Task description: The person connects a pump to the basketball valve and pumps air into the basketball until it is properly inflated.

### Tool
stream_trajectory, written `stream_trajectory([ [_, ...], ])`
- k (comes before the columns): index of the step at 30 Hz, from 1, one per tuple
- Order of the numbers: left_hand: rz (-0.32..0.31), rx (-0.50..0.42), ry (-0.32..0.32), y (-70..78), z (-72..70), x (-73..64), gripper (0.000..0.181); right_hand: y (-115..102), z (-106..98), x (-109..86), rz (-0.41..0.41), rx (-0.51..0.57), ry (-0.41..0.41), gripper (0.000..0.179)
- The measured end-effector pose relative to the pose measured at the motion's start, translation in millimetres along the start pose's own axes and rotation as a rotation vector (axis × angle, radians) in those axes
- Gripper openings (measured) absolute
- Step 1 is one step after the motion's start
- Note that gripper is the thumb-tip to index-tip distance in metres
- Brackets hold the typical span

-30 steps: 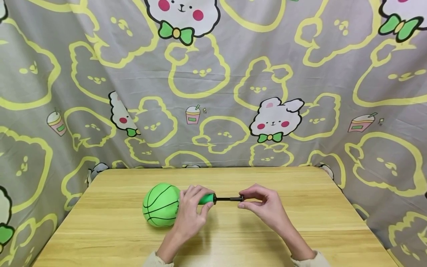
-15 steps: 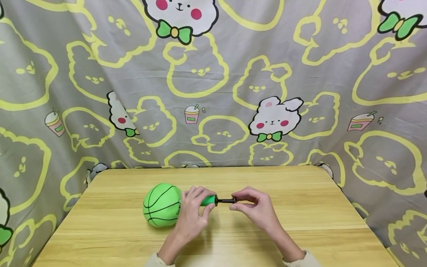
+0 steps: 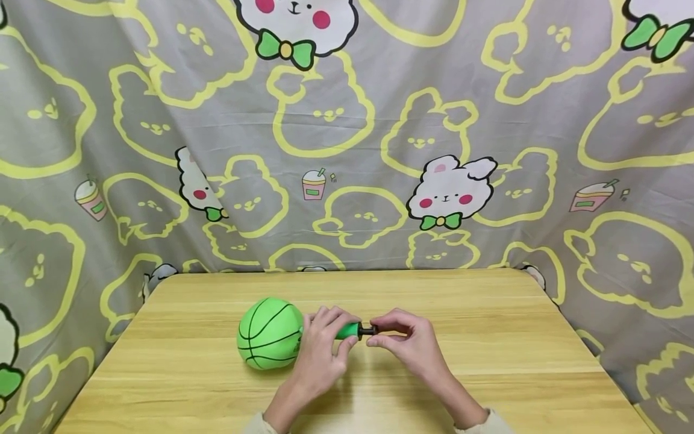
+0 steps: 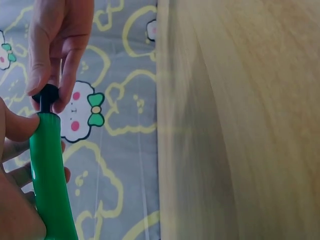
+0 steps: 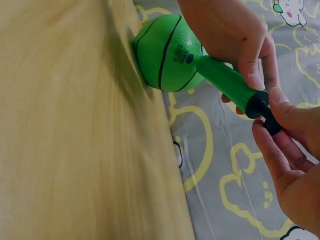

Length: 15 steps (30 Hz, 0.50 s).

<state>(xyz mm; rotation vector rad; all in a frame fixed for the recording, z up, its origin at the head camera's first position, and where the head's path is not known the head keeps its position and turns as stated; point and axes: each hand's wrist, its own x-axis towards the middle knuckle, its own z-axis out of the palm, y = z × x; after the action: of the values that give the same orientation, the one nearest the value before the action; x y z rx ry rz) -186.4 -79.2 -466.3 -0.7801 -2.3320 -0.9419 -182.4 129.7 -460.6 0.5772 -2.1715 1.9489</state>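
Beside the ball (image 3: 269, 335) is a green, black-ended pump (image 5: 231, 86).

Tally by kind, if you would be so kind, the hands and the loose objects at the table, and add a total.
Green ball: 1
Green-and-black pump: 1
Hands (left hand, right hand): 2
Total: 4

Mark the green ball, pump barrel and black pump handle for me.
Green ball (image 3: 269, 334): head view, visible middle.
Pump barrel (image 4: 49, 170): left wrist view, mid-length.
Black pump handle (image 5: 271, 126): right wrist view, its end knob.
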Motion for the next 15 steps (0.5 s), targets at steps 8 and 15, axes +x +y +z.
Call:
stream_trajectory([
  [8, 0.007, -0.001, -0.008, -2.1, -0.7, -0.3, 0.022, -8, -6, -0.1, 0.016, -0.002, -0.058, 0.024],
  [15, -0.006, 0.000, -0.004, -5.7, -3.1, 0.7, 0.022, -14, -16, 1.4, 0.020, -0.022, -0.063, 0.024],
])
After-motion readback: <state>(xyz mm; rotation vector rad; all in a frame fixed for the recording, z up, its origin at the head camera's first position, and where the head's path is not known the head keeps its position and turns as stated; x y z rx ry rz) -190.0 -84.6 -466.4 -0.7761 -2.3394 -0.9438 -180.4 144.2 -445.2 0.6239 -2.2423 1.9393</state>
